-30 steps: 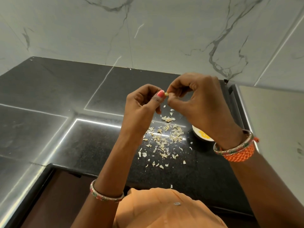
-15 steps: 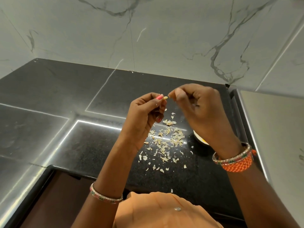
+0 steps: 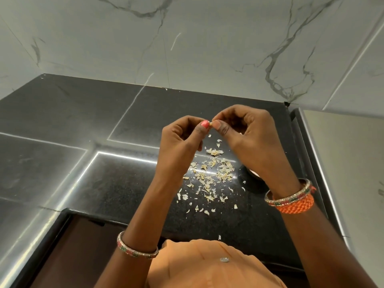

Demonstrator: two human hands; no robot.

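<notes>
Seeing one small pale piece (image 3: 211, 123) pinched from both sides: left hand (image 3: 182, 140) thumb and fingertip on one end, right hand (image 3: 247, 138) thumb and fingertip on the other, remaining fingers curled in. I see peel scraps (image 3: 212, 173) scattered on the black worktop (image 3: 124, 183) directly below both hands.

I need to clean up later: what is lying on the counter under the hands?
Left hand and right hand pinch a small pale piece. Beneath, peel scraps lie scattered on the black counter; a sliver of a small bowl shows under the right wrist, contents covered.
</notes>
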